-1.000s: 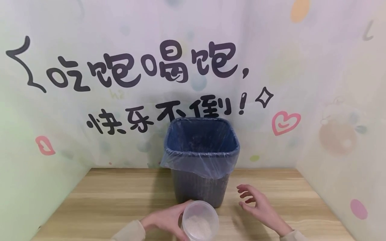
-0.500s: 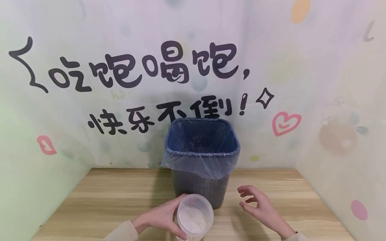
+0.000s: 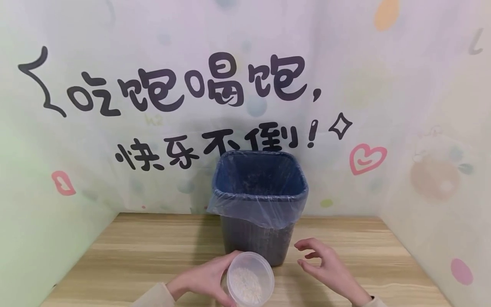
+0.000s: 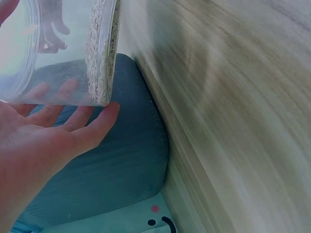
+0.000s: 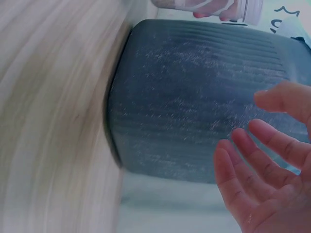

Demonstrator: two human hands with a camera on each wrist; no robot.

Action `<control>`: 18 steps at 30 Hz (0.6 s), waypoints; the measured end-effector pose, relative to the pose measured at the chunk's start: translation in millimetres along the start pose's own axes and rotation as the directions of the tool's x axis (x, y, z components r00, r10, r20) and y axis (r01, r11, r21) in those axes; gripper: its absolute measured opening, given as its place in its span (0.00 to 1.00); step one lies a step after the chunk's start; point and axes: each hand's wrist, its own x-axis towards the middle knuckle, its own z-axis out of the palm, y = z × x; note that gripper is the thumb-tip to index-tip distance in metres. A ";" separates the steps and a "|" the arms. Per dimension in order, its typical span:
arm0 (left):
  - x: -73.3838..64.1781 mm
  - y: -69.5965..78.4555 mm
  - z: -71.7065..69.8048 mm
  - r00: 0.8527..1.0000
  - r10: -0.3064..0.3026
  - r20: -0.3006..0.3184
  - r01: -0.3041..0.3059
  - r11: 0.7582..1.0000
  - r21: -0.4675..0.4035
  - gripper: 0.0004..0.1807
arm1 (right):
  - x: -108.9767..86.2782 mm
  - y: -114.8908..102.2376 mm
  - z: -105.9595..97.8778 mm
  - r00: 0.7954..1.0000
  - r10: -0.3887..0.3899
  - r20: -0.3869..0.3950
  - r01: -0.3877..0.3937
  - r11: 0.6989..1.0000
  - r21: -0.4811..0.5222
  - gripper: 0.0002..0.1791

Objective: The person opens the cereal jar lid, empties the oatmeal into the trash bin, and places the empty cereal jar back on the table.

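My left hand grips a clear round plastic jar, thumb on the near side and fingers round the far side. A layer of white grains or flakes covers the jar's bottom in the left wrist view, and a strip of tabletop shadow shows beyond it. The jar is just in front of a dark bin, overlapping its foot in the head view. To the right of the jar, my right hand hovers with loosely bent fingers and nothing in them. In the right wrist view its fingertips overlap the bin's ribbed side.
The bin stands on the wood-grain table near the back wall, its mouth facing up. A thin translucent bag liner folds over its rim. Pale printed walls with black lettering enclose the table at the back and both sides.
The jar in my left hand first rises slightly and shifts left, then dips a little. My right hand has drifted slightly left. The bin stays in place.
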 end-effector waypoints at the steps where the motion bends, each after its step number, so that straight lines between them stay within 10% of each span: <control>1: 0.0 0.5 0.1 1.000 0.006 -0.002 -0.006 1.000 0.013 0.46 | 1.0 -1.6 0.6 1.000 -0.012 0.005 0.012 1.000 0.000 0.24; 18: 3.1 7.0 -1.0 0.998 -0.053 0.013 0.050 0.983 0.175 0.47 | 24.1 -38.0 21.8 0.967 -0.184 0.174 0.181 0.983 0.033 0.22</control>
